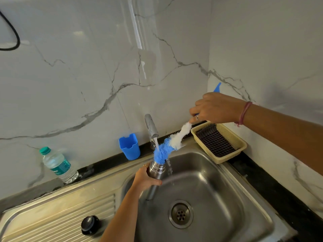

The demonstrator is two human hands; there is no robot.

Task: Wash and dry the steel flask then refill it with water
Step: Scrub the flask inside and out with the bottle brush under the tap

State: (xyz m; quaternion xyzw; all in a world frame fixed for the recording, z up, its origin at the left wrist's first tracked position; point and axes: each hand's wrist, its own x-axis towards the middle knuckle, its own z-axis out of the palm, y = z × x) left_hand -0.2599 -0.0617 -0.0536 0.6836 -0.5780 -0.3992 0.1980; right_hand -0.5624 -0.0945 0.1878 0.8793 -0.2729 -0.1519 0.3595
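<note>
Wash stage, mid-scrub by the look of it; rinse, dry and refill all left to do. Sink sits under both hands, tap running just above the left hand, stream landing at the flask mouth. Flask is upright with a slight tilt over the basin, uncapped, held around its upper body by the left hand, fingers wrapped round it. Right hand is up and to the right of the flask, well above it, fingers closed round the blue handle of the bottle brush; brush runs diagonally down-left from that hand, blue bristle tip at or just inside the flask mouth, white part outside. How deep the tip sits: can't tell. Black cap, probably the flask's, lies on the drainboard below-left of the left hand. Basket with a dark cloth, directly under the right hand, likely for drying. Plastic water bottle stands well left of the left hand, possibly the refill source.
</note>
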